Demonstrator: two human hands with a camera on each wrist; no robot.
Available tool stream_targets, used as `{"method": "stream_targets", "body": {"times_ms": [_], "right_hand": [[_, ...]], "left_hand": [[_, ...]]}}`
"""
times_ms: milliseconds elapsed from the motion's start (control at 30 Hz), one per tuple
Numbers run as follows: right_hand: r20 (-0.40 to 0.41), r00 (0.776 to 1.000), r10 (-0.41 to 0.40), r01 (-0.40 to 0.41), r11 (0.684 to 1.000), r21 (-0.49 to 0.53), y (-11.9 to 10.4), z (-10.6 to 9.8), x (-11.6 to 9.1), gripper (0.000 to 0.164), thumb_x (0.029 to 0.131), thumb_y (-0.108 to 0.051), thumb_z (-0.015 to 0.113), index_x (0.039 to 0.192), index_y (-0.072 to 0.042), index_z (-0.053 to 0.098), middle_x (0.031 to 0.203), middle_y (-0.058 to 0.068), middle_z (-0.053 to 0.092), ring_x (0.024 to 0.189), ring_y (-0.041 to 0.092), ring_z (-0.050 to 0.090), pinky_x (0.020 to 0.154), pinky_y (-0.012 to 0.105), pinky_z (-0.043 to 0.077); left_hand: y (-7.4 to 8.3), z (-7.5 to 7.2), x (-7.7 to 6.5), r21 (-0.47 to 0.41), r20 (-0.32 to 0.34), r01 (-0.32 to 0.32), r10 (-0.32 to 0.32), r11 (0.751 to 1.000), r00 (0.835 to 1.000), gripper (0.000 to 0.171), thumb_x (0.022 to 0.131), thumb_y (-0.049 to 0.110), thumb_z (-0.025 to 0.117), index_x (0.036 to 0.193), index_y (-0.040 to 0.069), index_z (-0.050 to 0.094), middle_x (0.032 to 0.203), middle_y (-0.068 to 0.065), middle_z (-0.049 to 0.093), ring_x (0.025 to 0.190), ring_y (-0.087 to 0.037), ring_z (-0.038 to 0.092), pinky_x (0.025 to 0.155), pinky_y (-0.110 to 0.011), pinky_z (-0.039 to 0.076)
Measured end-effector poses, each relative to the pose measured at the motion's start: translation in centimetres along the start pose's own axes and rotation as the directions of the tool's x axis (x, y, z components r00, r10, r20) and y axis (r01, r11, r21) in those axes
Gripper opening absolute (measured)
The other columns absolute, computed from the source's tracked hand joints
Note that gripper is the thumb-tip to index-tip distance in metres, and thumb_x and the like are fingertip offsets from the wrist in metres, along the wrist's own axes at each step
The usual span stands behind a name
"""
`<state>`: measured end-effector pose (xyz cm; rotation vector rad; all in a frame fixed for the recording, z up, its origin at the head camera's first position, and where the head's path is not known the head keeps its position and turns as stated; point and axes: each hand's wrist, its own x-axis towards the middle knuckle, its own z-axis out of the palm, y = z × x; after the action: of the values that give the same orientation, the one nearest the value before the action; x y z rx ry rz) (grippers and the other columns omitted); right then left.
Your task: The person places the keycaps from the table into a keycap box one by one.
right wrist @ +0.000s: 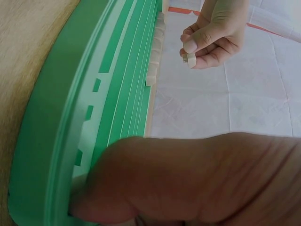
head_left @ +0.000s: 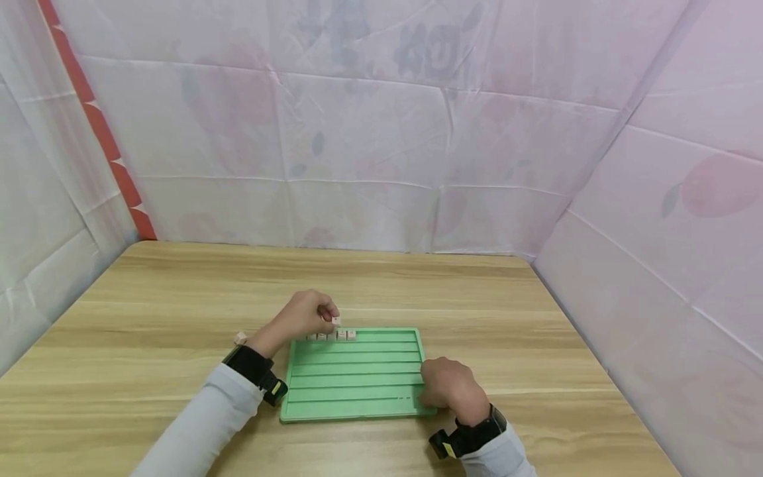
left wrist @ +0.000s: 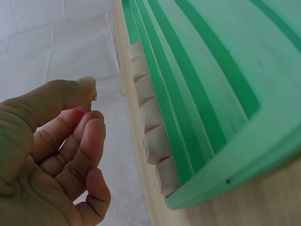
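My left hand pinches a small off-white keycap between thumb and fingertips, just above the far edge of a green ridged tray. In the left wrist view the pinched keycap is mostly covered by the thumb. A row of several like keycaps stands in the tray's farthest groove, starting from its left end. My right hand grips the tray's near right corner, its thumb lying over the tray's nearest row; its other fingers are largely hidden.
The tray lies flat on a wood-grain table. A small pale piece shows beside the left wrist. White printed sheeting hangs behind the table and along both sides.
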<state>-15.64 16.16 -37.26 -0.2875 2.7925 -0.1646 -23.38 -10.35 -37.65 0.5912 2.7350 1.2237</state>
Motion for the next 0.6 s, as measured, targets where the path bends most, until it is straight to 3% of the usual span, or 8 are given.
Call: {"method": "stream_targets", "body": {"times_ms": [600], "right_hand": [[-0.006, 1.0, -0.008, 0.008, 1.0, 0.0, -0.1, 0.1, -0.1, 0.015, 0.063, 0.001, 0.06, 0.06, -0.008, 0.049, 0.056, 0.001, 0.04, 0.048, 0.014, 0.033, 0.045, 0.026, 0.025]], "left_hand": [[0.3, 1.4, 0.9, 0.044, 0.034, -0.108, 0.107, 0.993, 0.994, 0.007, 0.076, 0.0, 0.072, 0.081, 0.004, 0.069, 0.07, 0.003, 0.059, 0.065, -0.011, 0.053, 0.06, -0.026, 0.046]]}}
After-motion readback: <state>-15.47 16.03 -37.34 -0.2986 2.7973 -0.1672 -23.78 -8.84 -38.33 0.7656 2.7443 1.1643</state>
